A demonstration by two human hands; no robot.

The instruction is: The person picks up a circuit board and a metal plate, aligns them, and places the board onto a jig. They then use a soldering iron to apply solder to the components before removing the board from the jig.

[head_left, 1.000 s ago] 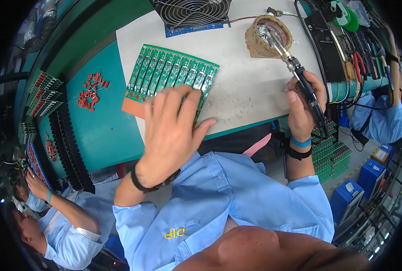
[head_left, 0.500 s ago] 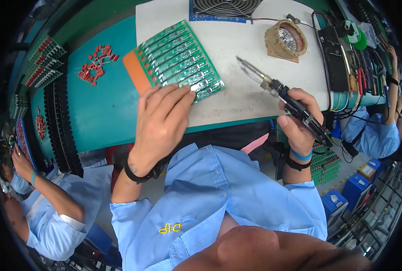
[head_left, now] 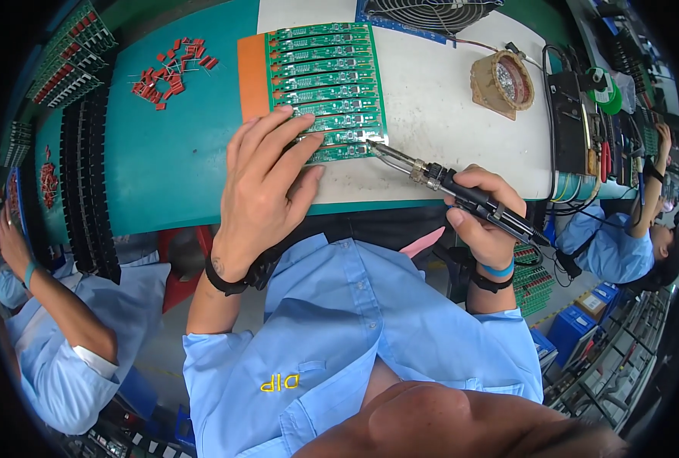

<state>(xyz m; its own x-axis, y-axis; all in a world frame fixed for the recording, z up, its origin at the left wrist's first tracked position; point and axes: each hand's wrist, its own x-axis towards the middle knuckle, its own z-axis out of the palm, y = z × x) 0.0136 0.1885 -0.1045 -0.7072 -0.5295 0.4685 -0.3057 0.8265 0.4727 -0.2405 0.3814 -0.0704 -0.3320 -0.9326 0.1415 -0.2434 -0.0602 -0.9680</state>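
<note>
A green circuit board panel (head_left: pixel 328 64) of several long narrow boards lies on the white sheet. Along its left side runs an orange strip (head_left: pixel 252 72). My left hand (head_left: pixel 263 172) rests palm down, fingers spread, with the fingertips on the panel's near left part. My right hand (head_left: pixel 492 223) grips a black soldering iron (head_left: pixel 431 174) by its handle. The iron slants left, and its metal tip meets the panel's near right corner, or hovers just over it; contact is too fine to tell.
Red components (head_left: pixel 173 72) with wire leads lie loose on the green mat (head_left: pixel 175 145). A fan (head_left: pixel 431 14) stands at the far edge. A round tan pot (head_left: pixel 481 84) of silvery bits sits to the right, near tools and cables. Co-workers sit on both sides.
The panel has turned from slanted to nearly square with the view. The iron's tip has come from above the white sheet to the panel's near right corner. My left fingers have spread more.
</note>
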